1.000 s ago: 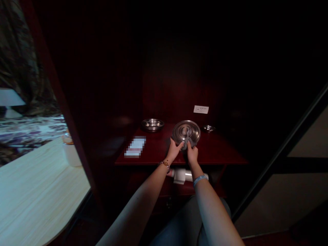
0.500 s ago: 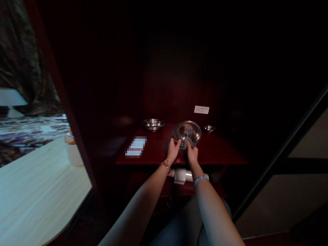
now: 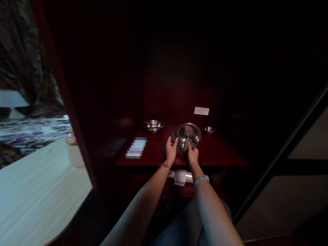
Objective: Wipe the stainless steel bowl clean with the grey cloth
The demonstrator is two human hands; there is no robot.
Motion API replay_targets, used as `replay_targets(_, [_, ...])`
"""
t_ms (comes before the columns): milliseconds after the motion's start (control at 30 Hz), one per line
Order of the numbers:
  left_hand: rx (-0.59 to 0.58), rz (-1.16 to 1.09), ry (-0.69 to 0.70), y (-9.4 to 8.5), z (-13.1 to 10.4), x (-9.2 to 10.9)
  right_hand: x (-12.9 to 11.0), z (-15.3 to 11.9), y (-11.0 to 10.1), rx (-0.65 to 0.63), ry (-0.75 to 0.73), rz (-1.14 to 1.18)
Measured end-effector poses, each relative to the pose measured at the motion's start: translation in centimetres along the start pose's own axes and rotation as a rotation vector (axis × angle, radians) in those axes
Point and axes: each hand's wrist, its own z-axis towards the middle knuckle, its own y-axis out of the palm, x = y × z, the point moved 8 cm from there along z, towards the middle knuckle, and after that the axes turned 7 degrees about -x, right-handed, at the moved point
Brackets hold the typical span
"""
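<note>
Far to the left of the round metal dish [image 3: 183,130] stand a white lamp [image 3: 12,102] and a pale table [image 3: 38,191] bearing a white canister [image 3: 75,155]. Nearer the dish, still on its left, lies a blurred-out pale rectangle [image 3: 136,148], with a shiny metal bowl [image 3: 153,126] just beyond. At the dish's left rim, the left hand [image 3: 171,151] is closed in a pinch, thumb on the near face. The dish itself is tilted over the dark red shelf [image 3: 220,152]; whether it touches the wood I cannot tell. At its near edge, the right hand [image 3: 193,154] is closed on a grey cloth [image 3: 188,142], thumb pressing it to the metal, other fingers mostly hidden. Right of the dish, a white socket plate [image 3: 201,111] sits on the wall behind and a small metal bowl [image 3: 209,130] rests near its rim.
</note>
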Motion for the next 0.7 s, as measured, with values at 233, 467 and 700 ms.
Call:
replay_targets(233, [-0.172,-0.073,-0.032,2.2,0.0,-1.3,0.0,-0.1,-0.5,0.033,0.015,0.034])
replay_targets(467, [-0.271,-0.051,-0.124,3.2,0.0,-2.4,0.0,0.0,-0.4,0.004,0.025,0.023])
replay_targets(700, [-0.250,-0.040,-0.115,2.9,0.2,-2.7,0.3,0.0,-0.2,-0.014,0.047,0.012])
